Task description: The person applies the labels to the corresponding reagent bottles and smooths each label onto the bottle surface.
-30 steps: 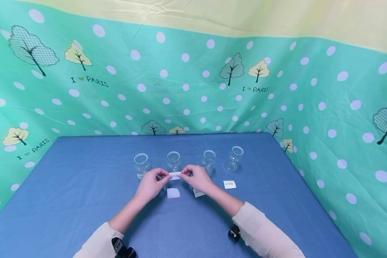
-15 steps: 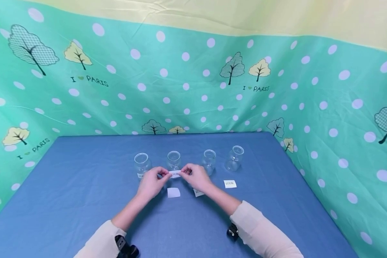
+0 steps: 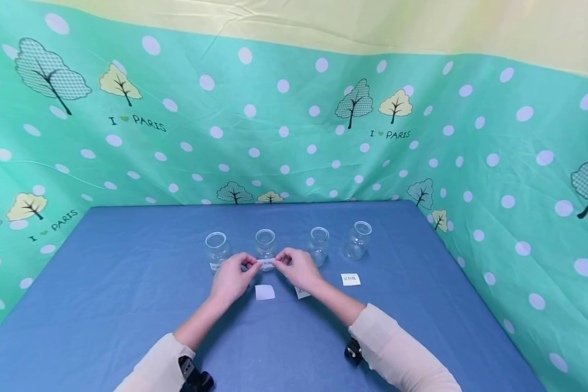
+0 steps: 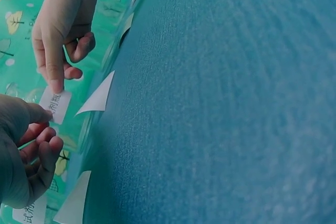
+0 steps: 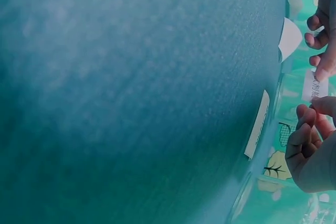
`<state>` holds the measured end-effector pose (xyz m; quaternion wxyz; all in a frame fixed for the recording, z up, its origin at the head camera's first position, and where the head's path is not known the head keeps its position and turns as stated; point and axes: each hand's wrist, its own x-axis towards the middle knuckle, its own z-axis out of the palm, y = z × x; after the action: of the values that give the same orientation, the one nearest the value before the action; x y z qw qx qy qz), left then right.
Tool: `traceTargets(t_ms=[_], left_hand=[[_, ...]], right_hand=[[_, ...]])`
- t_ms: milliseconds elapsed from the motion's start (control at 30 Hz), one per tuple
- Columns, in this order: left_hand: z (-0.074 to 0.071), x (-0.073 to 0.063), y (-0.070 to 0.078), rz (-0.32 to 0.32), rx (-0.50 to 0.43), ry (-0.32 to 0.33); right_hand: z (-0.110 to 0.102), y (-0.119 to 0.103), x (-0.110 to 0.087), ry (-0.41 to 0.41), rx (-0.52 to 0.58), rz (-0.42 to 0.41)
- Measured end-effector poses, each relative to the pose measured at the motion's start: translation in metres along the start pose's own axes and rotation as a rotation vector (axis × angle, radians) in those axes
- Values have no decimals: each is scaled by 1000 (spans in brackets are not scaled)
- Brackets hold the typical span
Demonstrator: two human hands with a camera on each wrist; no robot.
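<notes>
My left hand [image 3: 232, 277] and right hand [image 3: 299, 269] pinch opposite ends of a white label [image 3: 267, 264] with handwritten characters. They hold it across the lower front of the second glass jar from the left [image 3: 265, 242]. In the left wrist view, thumb tips lie on the ends of the label [image 4: 59, 107], and the other fingers are loosely bent. Whether the whole label touches the glass cannot be told. The leftmost jar [image 3: 218, 249] carries a similar label [image 3: 214, 267] low on its front, partly hidden by my left hand.
Two more glass jars, the third [image 3: 318, 243] and the fourth [image 3: 357, 239], stand to the right. On the blue tablecloth [image 3: 294, 337] lie a blank paper piece [image 3: 264, 292], a written label [image 3: 350, 279] and another label [image 3: 301, 293] partly under my right wrist.
Both hands have moved the label slightly away from me, toward the second jar's front. Their hold on its ends stays the same. The jars and loose papers have stayed put.
</notes>
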<state>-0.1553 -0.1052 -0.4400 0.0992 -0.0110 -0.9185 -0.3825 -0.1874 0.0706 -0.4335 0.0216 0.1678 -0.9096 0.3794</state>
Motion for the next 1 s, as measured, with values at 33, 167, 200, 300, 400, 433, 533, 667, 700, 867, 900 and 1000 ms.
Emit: traceTargets(t_ms=[33,167,200,300,400,433,533,667,700,867,900,1000], left_hand=[[0,0,0,-1,4,1],[0,1,0,1,22,5],[0,1,0,3,25,6],[1,2,-1,7,29,13],[2,3,-2,19,23,17],[2,3,-2,22,20,19],[2,4,-2,33,10,20],[2,4,-2,36,-3,23],[3,4,-2,35,-3,25],[3,3,-2,10,5,22],[2,2,-2,0,10,16],[1,3,-1,-28,18,-16]], right_hand=[[0,0,0,0,2,-1],[0,1,0,-1,1,1],[0,1,0,0,0,0],[1,1,0,1,2,9],[2,2,1,8,4,7],[2,2,1,9,6,11],[2,2,2,13,17,20],[2,2,2,23,28,40],[2,2,2,27,33,43],[2,4,0,28,68,73],[2,4,0,26,77,79],[2,3,1,18,82,90]])
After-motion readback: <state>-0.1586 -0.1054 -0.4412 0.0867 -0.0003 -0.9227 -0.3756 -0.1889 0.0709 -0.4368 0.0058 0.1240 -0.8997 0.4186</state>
